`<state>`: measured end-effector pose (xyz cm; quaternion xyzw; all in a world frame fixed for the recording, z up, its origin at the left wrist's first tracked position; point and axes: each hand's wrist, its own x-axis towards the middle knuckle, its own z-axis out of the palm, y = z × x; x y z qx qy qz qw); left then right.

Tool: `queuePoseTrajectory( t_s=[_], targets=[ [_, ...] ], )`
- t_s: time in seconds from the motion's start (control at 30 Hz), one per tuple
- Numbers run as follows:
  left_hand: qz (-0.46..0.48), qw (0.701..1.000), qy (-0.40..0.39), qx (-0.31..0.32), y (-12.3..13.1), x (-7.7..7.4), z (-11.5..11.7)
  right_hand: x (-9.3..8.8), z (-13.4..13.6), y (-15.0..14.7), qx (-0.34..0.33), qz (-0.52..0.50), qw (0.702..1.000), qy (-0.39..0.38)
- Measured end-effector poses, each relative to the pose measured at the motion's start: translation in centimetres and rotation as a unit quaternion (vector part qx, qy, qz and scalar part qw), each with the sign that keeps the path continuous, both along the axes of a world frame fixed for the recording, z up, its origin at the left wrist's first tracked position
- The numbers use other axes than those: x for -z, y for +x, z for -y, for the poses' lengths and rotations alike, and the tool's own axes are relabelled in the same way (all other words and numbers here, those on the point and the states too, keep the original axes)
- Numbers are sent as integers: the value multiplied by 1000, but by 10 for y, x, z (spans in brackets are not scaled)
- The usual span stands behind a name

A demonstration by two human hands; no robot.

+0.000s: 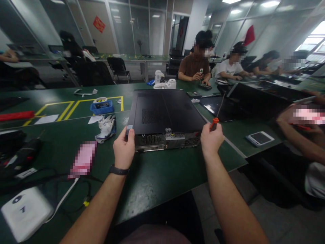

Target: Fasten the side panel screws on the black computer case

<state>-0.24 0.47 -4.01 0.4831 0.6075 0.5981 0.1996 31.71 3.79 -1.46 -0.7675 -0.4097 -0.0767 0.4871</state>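
A black computer case [165, 112] lies flat on the green table [157, 176], its back panel with vents and ports facing me. My left hand [124, 147] grips the near left corner of the case, thumb at the top edge. At the near right corner, my right hand [212, 137] is closed round the orange handle of a screwdriver [215, 122], whose long shaft points up and away. That hand is beside the case; whether its fingers touch the case is hidden.
Gloves [106, 128], a blue tray [102, 107], a white box [26, 213] with a cable and a power drill [24, 157] are on the left. A phone [260, 138] lies right, near another person's arm [297, 135]. White devices [164, 81] stand behind the case.
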Motion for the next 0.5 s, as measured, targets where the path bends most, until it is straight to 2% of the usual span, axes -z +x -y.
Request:
queuePoseTrajectory(
  t_s=[0.27, 0.37, 0.43, 0.5],
  targets=[
    [-13, 999, 17, -32, 3, 0, -3, -4, 7, 3, -39, -13, 999, -13],
    [-35, 998, 27, -49, 2, -4, 0, -8, 27, -7, -57, -2, 998, 11],
    [-87, 993, 55, -65, 2, -9, 6, -7, 50, -19, -80, 41, 992, 84],
    [-154, 979, 107, -75, 6, -16, 13, -1, 75, -33, -112, 41, 990, 77]
  ],
)
